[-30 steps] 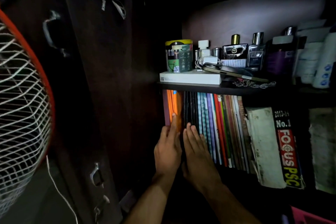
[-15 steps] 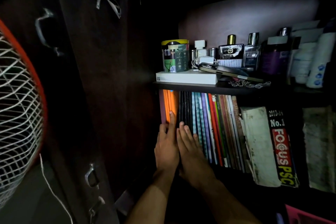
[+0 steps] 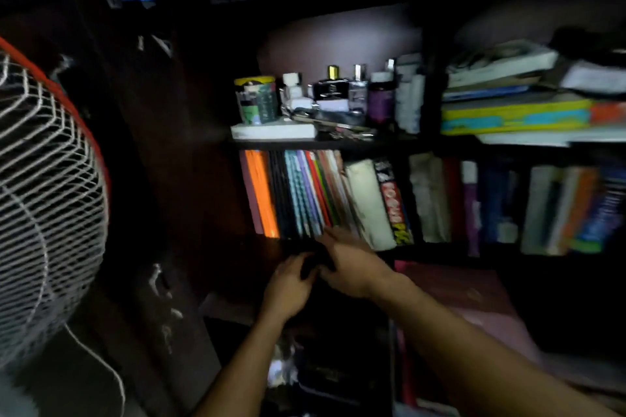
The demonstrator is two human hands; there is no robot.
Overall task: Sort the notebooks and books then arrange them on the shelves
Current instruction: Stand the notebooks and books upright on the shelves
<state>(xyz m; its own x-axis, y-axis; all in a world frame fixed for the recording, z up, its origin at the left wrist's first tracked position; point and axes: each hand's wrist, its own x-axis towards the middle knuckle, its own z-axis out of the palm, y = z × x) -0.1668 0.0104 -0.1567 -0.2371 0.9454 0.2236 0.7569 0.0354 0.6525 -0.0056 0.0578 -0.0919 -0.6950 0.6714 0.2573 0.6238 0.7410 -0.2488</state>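
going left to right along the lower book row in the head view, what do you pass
purple notebook → orange notebooks → black notebooks → teal spiral notebooks → red notebook → thick white book → black Focus book

I am in a home bedroom: dark wooden shelving (image 3: 321, 142) holding books (image 3: 515, 115), perfume bottles (image 3: 333, 85), a pedestal fan (image 3: 44, 200) beside it.

A row of thin notebooks (image 3: 294, 193) stands on the dark shelf (image 3: 325, 144), spines out and leaning left at the top: purple, orange, black, teal, violet, red, green. Right of them stand thick books (image 3: 372, 200) in white and black. Further right, more books (image 3: 515, 113) lie stacked flat.
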